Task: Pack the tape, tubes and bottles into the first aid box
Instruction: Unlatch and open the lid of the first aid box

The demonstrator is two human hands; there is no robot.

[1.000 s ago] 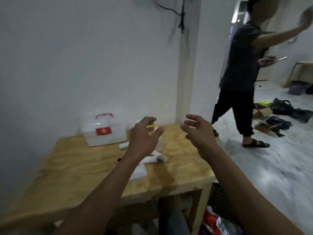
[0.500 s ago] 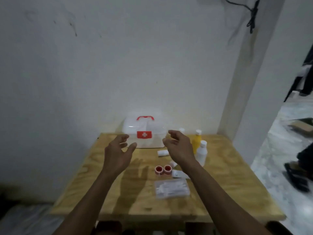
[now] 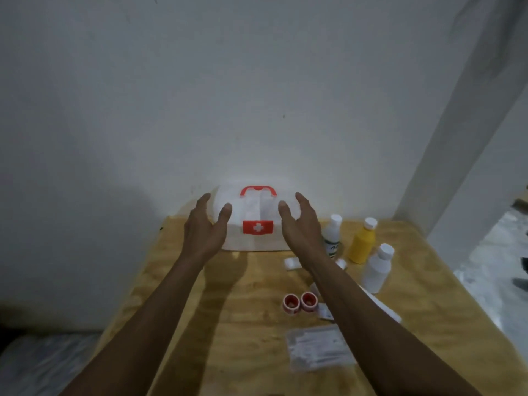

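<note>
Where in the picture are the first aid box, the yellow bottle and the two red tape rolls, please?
first aid box (image 3: 257,227): head view, red cross label on its front.
yellow bottle (image 3: 362,245): head view, middle of its body.
red tape rolls (image 3: 299,302): head view, where the pair meet.

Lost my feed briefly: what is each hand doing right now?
Left hand: open, empty, beside the first aid box.
Right hand: open, empty.

Head view, downward over table (image 3: 228,324)
</note>
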